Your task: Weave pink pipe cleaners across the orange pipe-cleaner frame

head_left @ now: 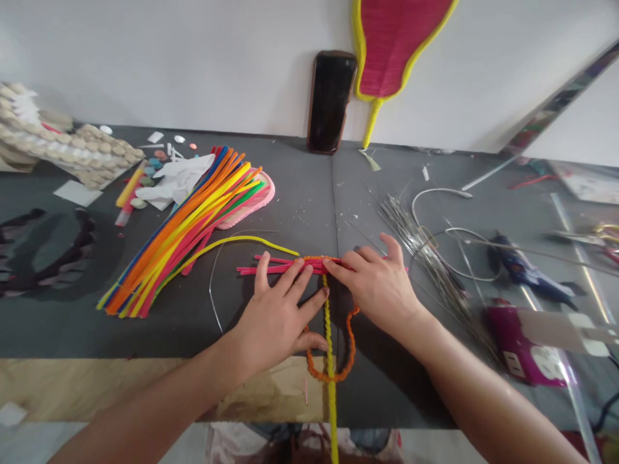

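Observation:
A few pink pipe cleaners [271, 265] lie crosswise under my fingers on the dark table. My left hand [275, 316] rests with fingers spread, its fingertips pressing on their left part. My right hand [377, 283] has its fingers bent around their right part, close to the middle. A twisted yellow pipe cleaner [329, 335] runs down from the crossing point over the table's front edge. Around it hangs a loop of twisted orange pipe cleaner [351, 341], partly hidden by my hands. The far end of a loose yellow pipe cleaner [236, 238] reaches near my left fingertips.
At left lies a bundle of coloured pipe cleaners [178, 232]. Thin wires [420, 238], a glue gun [527, 267] and scissors [590, 238] are at right. A phone [331, 103] leans on the wall beside a pink, yellow-edged shape [401, 45]. A dark headband-like piece [80, 245] lies far left.

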The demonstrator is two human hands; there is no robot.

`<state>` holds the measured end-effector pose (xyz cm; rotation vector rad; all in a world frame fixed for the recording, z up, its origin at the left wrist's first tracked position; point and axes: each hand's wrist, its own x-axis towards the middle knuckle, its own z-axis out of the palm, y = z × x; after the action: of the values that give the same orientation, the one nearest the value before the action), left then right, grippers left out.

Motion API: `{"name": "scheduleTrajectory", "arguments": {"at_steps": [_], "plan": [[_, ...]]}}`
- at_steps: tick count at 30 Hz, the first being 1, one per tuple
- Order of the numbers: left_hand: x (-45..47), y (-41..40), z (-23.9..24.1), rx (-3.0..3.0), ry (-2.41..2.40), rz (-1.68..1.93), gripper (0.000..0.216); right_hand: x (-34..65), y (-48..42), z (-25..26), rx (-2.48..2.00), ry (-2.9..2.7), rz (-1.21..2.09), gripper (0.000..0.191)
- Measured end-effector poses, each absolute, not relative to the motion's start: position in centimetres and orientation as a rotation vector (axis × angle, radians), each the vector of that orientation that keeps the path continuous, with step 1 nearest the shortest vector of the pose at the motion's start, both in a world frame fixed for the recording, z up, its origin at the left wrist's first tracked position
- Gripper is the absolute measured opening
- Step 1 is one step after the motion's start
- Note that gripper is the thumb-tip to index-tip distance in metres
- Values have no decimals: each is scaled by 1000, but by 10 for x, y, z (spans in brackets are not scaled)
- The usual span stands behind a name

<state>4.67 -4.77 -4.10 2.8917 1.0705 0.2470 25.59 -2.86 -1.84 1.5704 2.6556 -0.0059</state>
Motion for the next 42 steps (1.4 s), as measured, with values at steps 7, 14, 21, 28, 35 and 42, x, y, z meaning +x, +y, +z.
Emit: {"name": "scheduleTrajectory", "arguments": {"at_steps": [7,14,21,28,35,42], "plan": [[47,-47,-38,2894,1082,235,68,259,-30,-25,1630,2706,-16,36],[43,-44,-36,2974,1063,278,58,285,-19,-30,1948,2951,-176,26],[24,-22,-22,2912,1337,770,23,321,-30,-16,2489,2939,-191,27],[-13,-10,8,2711,1818,998,27,330,-46,-33,3036,2793,-431,25],[-56,3,14,2501,2234,347,45,335,-38,-40,3186,2784,-549,26],[-72,16,2,2186,2398,118,54,332,-39,-36,3032,2921,-542,25]]}}
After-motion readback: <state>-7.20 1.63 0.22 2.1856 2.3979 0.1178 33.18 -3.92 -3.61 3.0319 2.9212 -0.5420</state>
